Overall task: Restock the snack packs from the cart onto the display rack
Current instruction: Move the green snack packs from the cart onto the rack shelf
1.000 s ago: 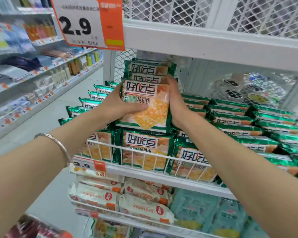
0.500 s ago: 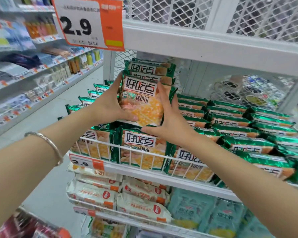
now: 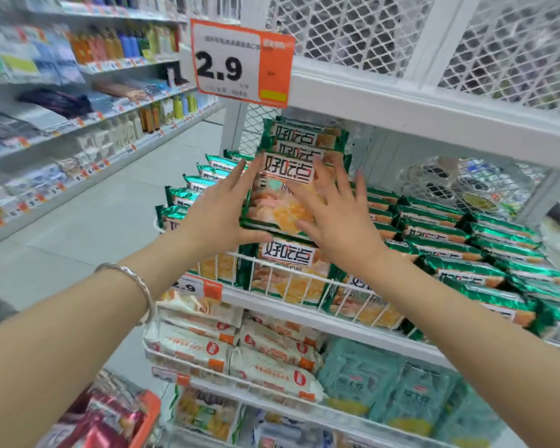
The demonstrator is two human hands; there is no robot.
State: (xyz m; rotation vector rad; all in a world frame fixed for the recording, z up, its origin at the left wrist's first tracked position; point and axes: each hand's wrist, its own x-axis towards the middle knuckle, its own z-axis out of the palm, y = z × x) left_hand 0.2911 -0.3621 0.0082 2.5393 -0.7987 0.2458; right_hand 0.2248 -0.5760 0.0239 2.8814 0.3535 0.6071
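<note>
A green snack pack (image 3: 282,205) with crackers printed on its front stands upright on the stacked packs at the rack's left end, with two similar packs (image 3: 304,137) behind it. My left hand (image 3: 220,215) lies along the pack's left edge, fingers straight, thumb under its lower corner. My right hand (image 3: 337,218) rests flat against its front right side with the fingers spread. Neither hand is closed around it. The wire front of the display rack (image 3: 304,279) holds more of the same packs upright below.
Rows of flat green packs (image 3: 450,247) fill the shelf to the right. A white beam (image 3: 401,105) with a 2.9 price sign (image 3: 240,63) hangs close above. White packs (image 3: 265,360) and teal packs (image 3: 385,383) sit lower. An orange cart basket (image 3: 149,412) is at the bottom left.
Both hands gripped the pack earlier and set it against the stack. Now the fingers have spread open and the grip is released. The view has shifted right.
</note>
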